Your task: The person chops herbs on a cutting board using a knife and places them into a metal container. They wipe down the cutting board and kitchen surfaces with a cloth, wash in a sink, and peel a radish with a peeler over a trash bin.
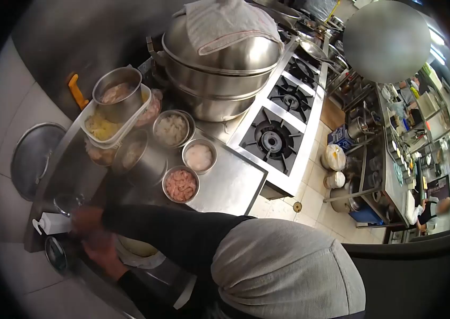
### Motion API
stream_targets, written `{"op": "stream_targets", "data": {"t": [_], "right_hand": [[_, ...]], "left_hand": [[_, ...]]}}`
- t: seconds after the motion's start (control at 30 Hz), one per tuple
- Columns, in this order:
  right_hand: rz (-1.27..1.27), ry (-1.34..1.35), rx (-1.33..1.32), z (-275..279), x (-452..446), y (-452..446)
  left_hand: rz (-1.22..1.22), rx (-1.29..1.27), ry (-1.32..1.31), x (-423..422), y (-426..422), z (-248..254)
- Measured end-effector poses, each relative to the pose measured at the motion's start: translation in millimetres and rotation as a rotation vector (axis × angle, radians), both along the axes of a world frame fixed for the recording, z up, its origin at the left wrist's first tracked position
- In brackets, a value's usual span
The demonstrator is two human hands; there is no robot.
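Observation:
My right hand (86,220), in a black sleeve, is at the left edge of the counter, smeared by motion. Just below it my left hand (102,253) is close to or touching it. Whether either holds something cannot be made out. A white plastic piece (55,224) stands beside my right hand, with a blurred shiny metal shape (69,202) above. A light round container (139,249) lies partly hidden under my right sleeve. A dark, round, glassy thing (56,253) sits left of my left hand.
Steel bowls hold pink meat pieces (181,185), pale food (199,155) and whitish pieces (170,130). Behind them are a white tub (109,141) and a large steamer (209,90). Gas burners (272,139) run rightward. Another person (433,210) stands far right.

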State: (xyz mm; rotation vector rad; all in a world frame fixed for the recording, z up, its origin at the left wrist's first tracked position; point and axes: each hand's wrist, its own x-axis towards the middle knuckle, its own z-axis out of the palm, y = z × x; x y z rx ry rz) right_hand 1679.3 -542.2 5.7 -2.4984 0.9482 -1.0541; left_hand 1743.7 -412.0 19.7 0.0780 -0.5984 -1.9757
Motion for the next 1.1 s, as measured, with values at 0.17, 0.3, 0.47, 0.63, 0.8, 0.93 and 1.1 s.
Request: {"op": "stream_targets", "data": {"t": [0.17,0.3,0.47,0.63,0.8,0.93,1.1], "right_hand": [[-0.307,0.083,0.554,87,-63,89],[-1.012,-0.258,0.528,35,-32,94],[0.105,0.118,0.208,8,-120,41],[0.396,0.269,-0.491,63,-125,64],[0.121,0.415,-0.059,53,-89,63],[0.129,0.268,0.345,42,-90,77],[0.275,-0.074,0.489,19,-111,110]], "left_hand": [[0.214,0.596,0.456,24,-53,-101],[0.228,0.539,0.215,-36,-49,-60],[0.584,0.299,-0.475,-41,-28,-12],[0.818,-0.342,-1.331,-13,-47,-37],[0.860,0.625,-0.409,-52,-32,13],[1.072,0.467,-1.056,-54,-12,21],[1.077,-0.193,-1.740,-34,-2,-38]]}}
